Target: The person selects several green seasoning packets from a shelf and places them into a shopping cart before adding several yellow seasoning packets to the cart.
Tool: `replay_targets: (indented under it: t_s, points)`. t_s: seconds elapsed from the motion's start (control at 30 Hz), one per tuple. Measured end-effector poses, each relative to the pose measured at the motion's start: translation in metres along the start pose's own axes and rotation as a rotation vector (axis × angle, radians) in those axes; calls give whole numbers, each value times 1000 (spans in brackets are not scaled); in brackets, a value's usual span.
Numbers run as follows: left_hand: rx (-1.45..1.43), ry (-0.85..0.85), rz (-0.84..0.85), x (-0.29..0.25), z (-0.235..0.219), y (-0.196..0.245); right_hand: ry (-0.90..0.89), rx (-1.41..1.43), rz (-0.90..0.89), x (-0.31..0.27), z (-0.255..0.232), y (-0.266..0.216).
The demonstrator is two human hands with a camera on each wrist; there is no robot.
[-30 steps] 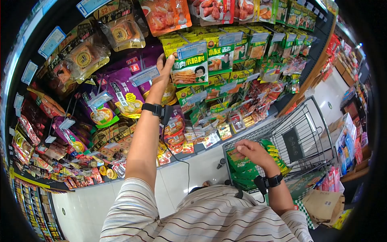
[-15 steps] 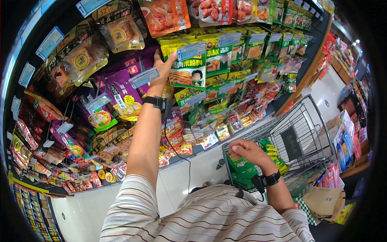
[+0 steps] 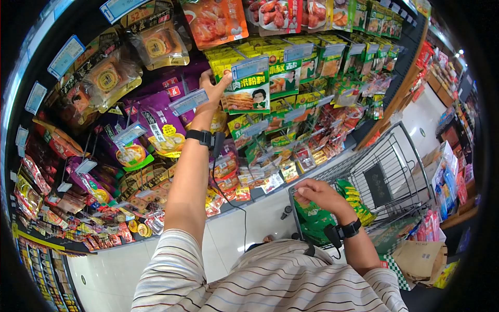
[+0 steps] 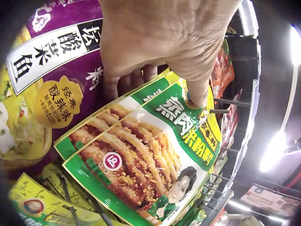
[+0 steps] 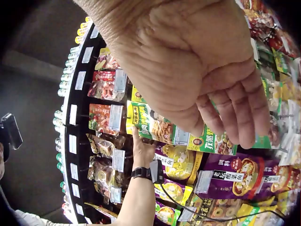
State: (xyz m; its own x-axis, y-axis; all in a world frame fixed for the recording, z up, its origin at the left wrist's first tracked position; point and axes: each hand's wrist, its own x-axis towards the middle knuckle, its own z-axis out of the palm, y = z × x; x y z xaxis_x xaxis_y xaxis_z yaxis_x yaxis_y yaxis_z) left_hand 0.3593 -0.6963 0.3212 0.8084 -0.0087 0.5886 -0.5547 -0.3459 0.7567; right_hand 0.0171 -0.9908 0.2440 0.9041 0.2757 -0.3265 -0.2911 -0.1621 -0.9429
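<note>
Green-and-yellow seasoning packets (image 3: 244, 93) hang from a rack hook behind a blue price tag. My left hand (image 3: 214, 96) is at their upper left edge. Seen from the left wrist, the left hand (image 4: 164, 40) pinches the front packets (image 4: 136, 160), thumb on the printed face and fingers curled behind, partly hidden. My right hand (image 3: 326, 198) hovers over the near end of the cart, above green packages (image 3: 314, 223), fingers loosely bent and holding nothing. In the right wrist view that hand (image 5: 188, 70) shows its palm and relaxed fingers.
Purple pouches (image 3: 156, 122) hang left of the left hand, and orange and brown packs (image 3: 215, 21) above it. The metal cart (image 3: 382, 182) stands at the right, with a paper bag (image 3: 418, 260) near it. A black cable (image 3: 244, 221) hangs from the left wrist.
My left hand stays at the packets' edge, its thumb now slightly farther over the front. The right hand's fingers are a little more bent than a second ago.
</note>
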Motion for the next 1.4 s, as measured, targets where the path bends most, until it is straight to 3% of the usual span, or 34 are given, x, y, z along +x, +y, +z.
replay_targets:
  t_s: [0.17, 0.33, 0.43, 0.57, 0.63, 0.67, 0.9, 1.03, 1.27, 1.4]
  points:
    - [-200, -82, -61, -7, 0, 11, -15, 28, -7, 2, 2, 8]
    - [-406, -126, 38, -18, 2, 39, -13, 40, -9, 0, 0, 11]
    - [-395, -293, -99, -19, 0, 43, -21, 49, -7, -2, 0, 11]
    - [-389, -220, -154, -31, 4, 55, -27, 27, 11, -4, 0, 11]
    - [-413, -177, -157, -25, 11, 33, -38, 8, 9, -5, -1, 15]
    - [-367, -121, -77, -21, 17, 19, -35, 10, 9, -6, -1, 15]
    - [-522, 8, -87, -37, 19, 56, -9, 46, 41, -13, 1, 14]
    - [-494, 0, -117, -44, 16, 62, 12, 111, -5, -6, -6, 9]
    - [-499, -88, -157, -52, 1, 78, 129, 52, -321, 28, -27, -75]
    - [-560, -133, -190, -50, -5, 80, 156, 5, -394, 62, -31, -107]
